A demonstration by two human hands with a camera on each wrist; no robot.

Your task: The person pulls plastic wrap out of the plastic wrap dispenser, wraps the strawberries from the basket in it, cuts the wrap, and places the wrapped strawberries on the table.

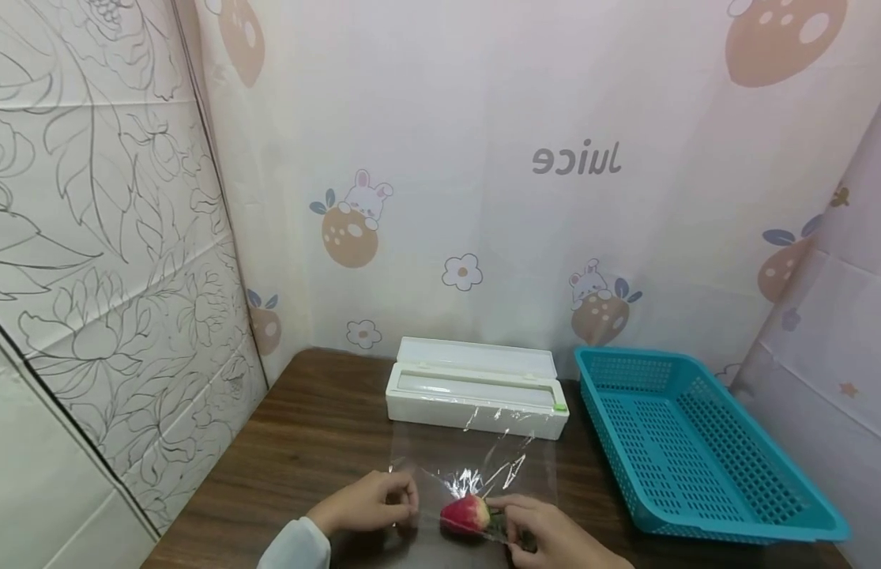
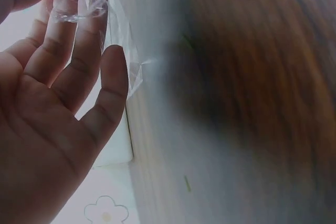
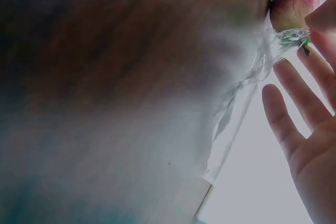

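A red, pointed fruit-like thing (image 1: 465, 514) with a pale yellow end and green at its stem lies near the table's front, in or under clear cling film (image 1: 476, 466). The film runs from a white dispenser box (image 1: 477, 399) toward both hands. At the left, my left hand (image 1: 372, 503) pinches the film between thumb and fingertips; in the left wrist view the film (image 2: 81, 11) wraps over the fingers. My right hand (image 1: 547, 531) pinches film beside the stem end. In the right wrist view the red and yellow fruit-like thing (image 3: 290, 9) sits by its thumb.
A blue-green plastic basket (image 1: 724, 518) stands on the right of the brown wooden table (image 1: 291, 442). The dispenser's lid (image 1: 476, 356) is raised at the back, near the patterned curtain (image 1: 426, 221). Another patterned curtain (image 1: 113, 197) hangs on the left.
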